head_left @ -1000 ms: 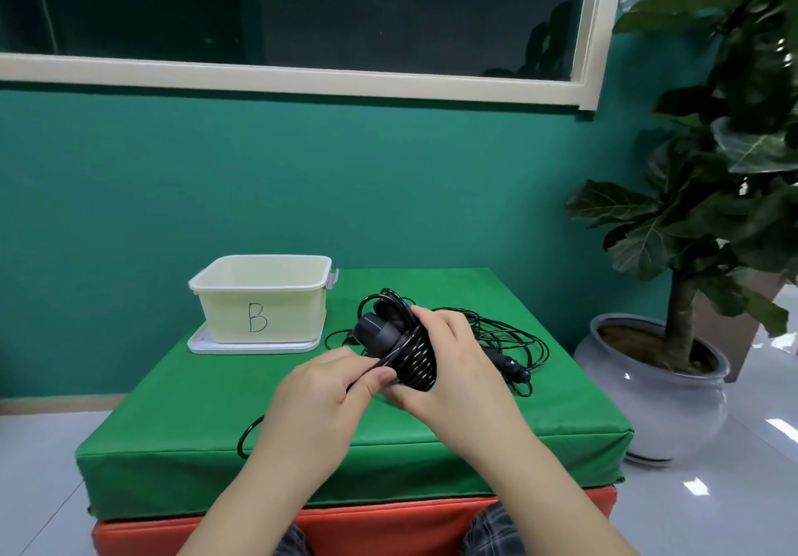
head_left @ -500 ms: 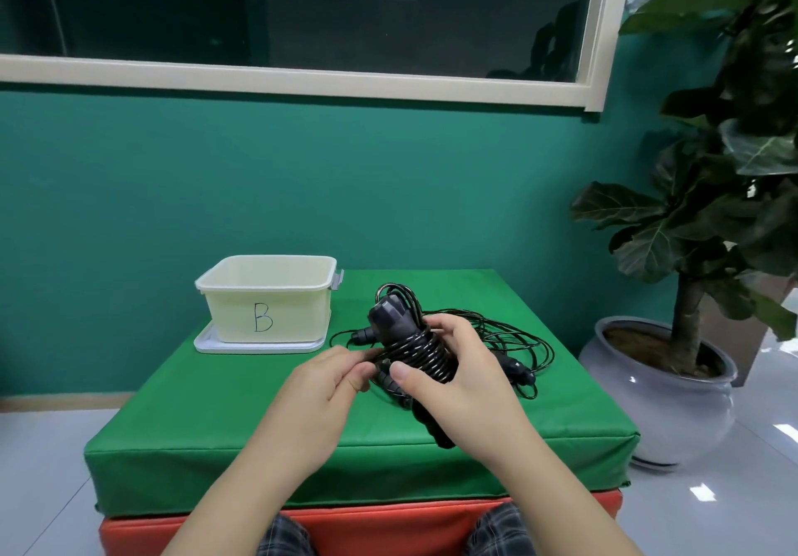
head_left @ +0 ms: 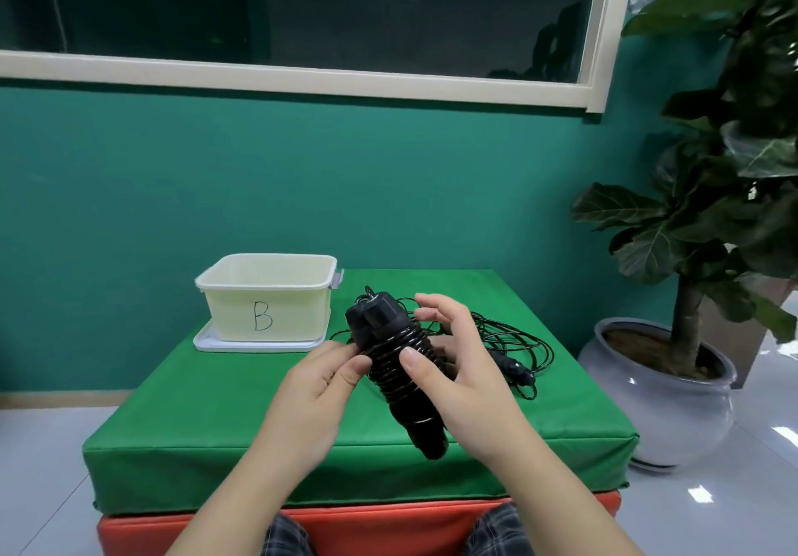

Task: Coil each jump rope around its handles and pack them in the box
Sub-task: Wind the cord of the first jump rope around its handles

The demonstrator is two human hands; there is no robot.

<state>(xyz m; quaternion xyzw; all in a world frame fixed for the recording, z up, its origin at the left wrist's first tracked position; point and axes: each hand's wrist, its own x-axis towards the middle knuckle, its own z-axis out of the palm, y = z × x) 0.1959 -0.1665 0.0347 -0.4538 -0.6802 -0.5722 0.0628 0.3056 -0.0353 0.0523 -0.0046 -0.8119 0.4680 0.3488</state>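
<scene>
A black jump rope [head_left: 395, 354], its cord wound in tight turns round its paired handles, is held upright and tilted above the green mat. My right hand [head_left: 464, 376] grips the bundle from the right, thumb pressed on the coils, upper fingers spread. My left hand [head_left: 319, 391] pinches the cord at the bundle's left side. Behind my right hand a second black jump rope [head_left: 514, 354] lies loose and tangled on the mat. The pale yellow box [head_left: 267, 296] marked "B" stands open at the mat's back left, resting on its white lid.
The green mat [head_left: 216, 434] lies on a red pad, with grey floor around it. A large potted plant [head_left: 673, 387] in a grey pot stands on the floor to the right. A teal wall and a window are behind.
The wound bundle has turned from lying across my hands to standing more upright. The loose loop of cord at the mat's front left is gone. My right fingers have spread.
</scene>
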